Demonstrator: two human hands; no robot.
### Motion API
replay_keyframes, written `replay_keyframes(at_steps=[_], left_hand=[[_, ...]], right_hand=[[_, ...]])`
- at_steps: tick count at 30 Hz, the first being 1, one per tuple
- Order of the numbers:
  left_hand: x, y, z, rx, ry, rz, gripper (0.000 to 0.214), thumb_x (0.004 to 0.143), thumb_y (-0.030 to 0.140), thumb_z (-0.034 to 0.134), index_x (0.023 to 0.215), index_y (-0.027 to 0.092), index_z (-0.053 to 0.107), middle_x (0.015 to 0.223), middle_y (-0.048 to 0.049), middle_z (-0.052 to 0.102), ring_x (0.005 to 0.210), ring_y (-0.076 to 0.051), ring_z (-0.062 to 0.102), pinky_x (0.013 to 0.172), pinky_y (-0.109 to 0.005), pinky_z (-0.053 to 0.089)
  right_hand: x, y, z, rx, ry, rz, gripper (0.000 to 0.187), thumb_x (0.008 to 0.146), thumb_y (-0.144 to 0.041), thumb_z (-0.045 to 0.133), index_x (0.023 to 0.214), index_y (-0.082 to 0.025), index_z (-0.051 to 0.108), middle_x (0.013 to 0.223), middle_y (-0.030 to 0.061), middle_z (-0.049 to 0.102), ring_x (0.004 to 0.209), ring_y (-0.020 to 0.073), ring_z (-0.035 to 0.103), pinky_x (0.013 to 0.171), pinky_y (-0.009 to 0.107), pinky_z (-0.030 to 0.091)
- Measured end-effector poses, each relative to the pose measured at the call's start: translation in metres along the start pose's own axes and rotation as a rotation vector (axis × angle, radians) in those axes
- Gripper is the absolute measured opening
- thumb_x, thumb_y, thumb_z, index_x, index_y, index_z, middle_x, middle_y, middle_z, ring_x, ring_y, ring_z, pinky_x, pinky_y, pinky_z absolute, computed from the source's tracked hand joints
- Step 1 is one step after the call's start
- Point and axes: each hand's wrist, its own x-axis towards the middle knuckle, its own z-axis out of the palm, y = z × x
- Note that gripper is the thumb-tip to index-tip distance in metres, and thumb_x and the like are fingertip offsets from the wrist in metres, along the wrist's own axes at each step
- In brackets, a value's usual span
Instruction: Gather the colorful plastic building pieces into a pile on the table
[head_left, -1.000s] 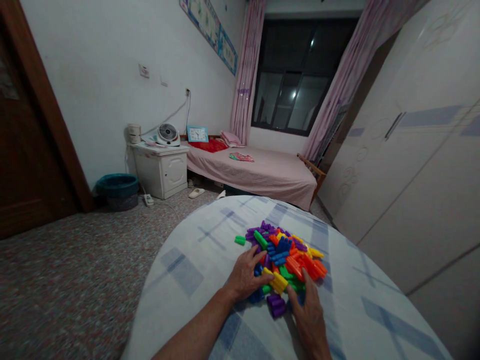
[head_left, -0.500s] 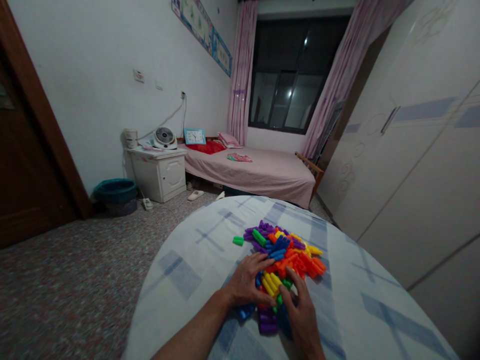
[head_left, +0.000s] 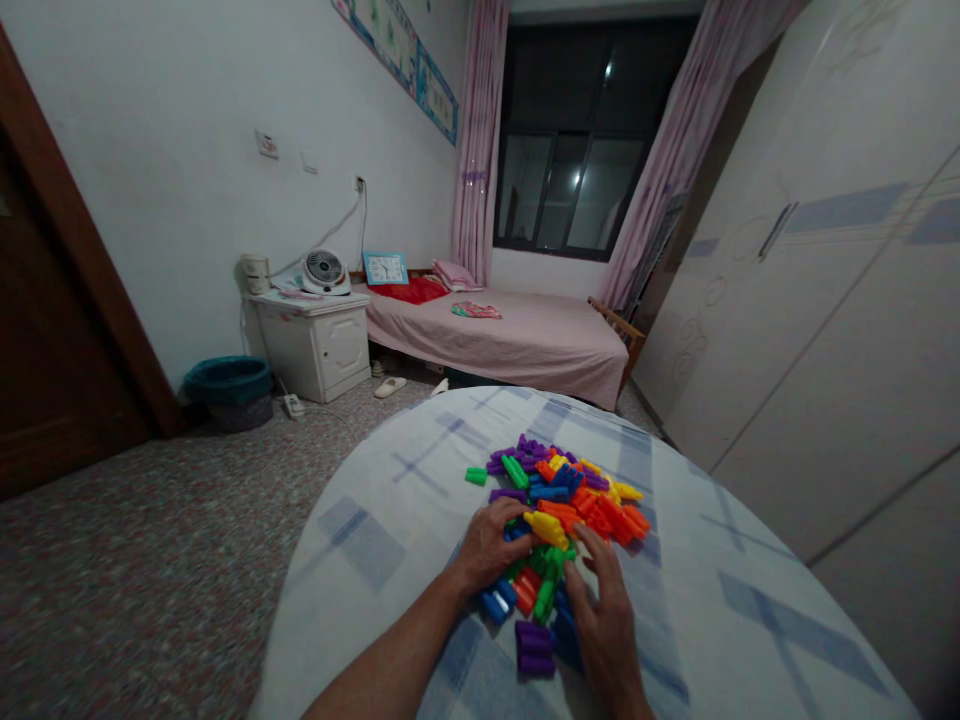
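Observation:
Colourful plastic building blocks lie in a loose pile in front of me. My left hand (head_left: 491,545) has its thumb and fingertips at the near left end of a yellow block (head_left: 547,528), which it appears to pinch. My right hand (head_left: 604,605) is on the other side, index fingertip close to the yellow block's right end, thumb and index apart. Between the hands lie green blocks (head_left: 551,580) and a red-orange block (head_left: 526,590). A blue block (head_left: 498,602) sits below my left hand, and a purple block (head_left: 535,650) lies nearest me. Another blue block is partly hidden by my right hand.
Purple blocks (head_left: 529,452), orange blocks (head_left: 615,520) and a lone green block (head_left: 475,476) lie farther out on the round table's checked cloth (head_left: 360,545). Beyond stand a bed (head_left: 525,330), a white cabinet (head_left: 315,340) with a fan, and a wardrobe (head_left: 825,350) at right.
The yellow block has moved away from me and turned more sideways. My left hand has narrowed its grasp, uncovering green and red-orange blocks. The view has shifted slightly.

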Motion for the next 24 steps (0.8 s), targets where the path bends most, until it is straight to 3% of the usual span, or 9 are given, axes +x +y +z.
replay_keyframes(at_steps=[5,7,10,15,19,24], left_hand=[[0.003,-0.004,0.0,-0.037,0.089,-0.04,0.024,0.08,0.033,0.062,0.101,0.021,0.066,0.101,-0.0037,0.064,0.097,-0.018,0.058,0.088,-0.03,0.045],[0.005,-0.006,0.0,-0.03,0.131,-0.068,0.026,0.082,0.037,0.059,0.102,0.02,0.064,0.102,-0.0043,0.063,0.098,-0.018,0.057,0.089,-0.031,0.045],[0.007,-0.007,0.0,-0.023,0.181,-0.106,0.028,0.085,0.04,0.055,0.104,0.02,0.061,0.101,-0.0039,0.063,0.097,-0.018,0.057,0.089,-0.031,0.046],[0.008,-0.01,-0.001,-0.038,0.212,-0.162,0.03,0.086,0.044,0.053,0.106,0.021,0.059,0.1,-0.0022,0.063,0.093,-0.017,0.059,0.084,-0.028,0.047],[0.009,-0.012,0.0,-0.017,0.211,-0.191,0.028,0.086,0.042,0.052,0.105,0.021,0.058,0.1,-0.0024,0.063,0.095,-0.017,0.059,0.085,-0.029,0.047],[0.01,-0.013,0.001,0.013,0.239,-0.138,0.03,0.086,0.038,0.053,0.11,0.021,0.058,0.118,-0.0054,0.057,0.114,-0.018,0.052,0.101,-0.033,0.04]], right_hand=[[0.033,0.008,-0.027,-0.087,0.199,0.274,0.062,0.078,-0.056,0.046,0.125,-0.017,0.05,0.129,0.0126,0.049,0.119,0.0294,0.046,0.101,0.046,0.035],[0.055,0.013,-0.036,-0.126,0.214,0.335,0.067,0.074,-0.059,0.045,0.125,-0.016,0.051,0.129,0.0142,0.049,0.121,0.0313,0.044,0.102,0.046,0.033],[0.091,0.027,-0.042,-0.246,0.228,0.299,0.071,0.072,-0.059,0.04,0.124,-0.011,0.051,0.129,0.018,0.049,0.124,0.0332,0.039,0.104,0.048,0.029],[0.127,0.06,-0.037,-0.371,0.164,0.409,0.068,0.07,-0.057,0.043,0.119,-0.011,0.056,0.126,0.0224,0.051,0.122,0.039,0.04,0.1,0.059,0.026],[0.13,0.071,-0.026,-0.274,0.079,0.359,0.054,0.069,-0.057,0.048,0.099,-0.016,0.066,0.104,0.0162,0.065,0.107,0.0348,0.054,0.093,0.052,0.037],[0.12,0.055,-0.016,-0.161,-0.047,0.197,0.041,0.069,-0.056,0.054,0.085,-0.021,0.07,0.101,0.0109,0.068,0.104,0.0306,0.057,0.093,0.046,0.04]])
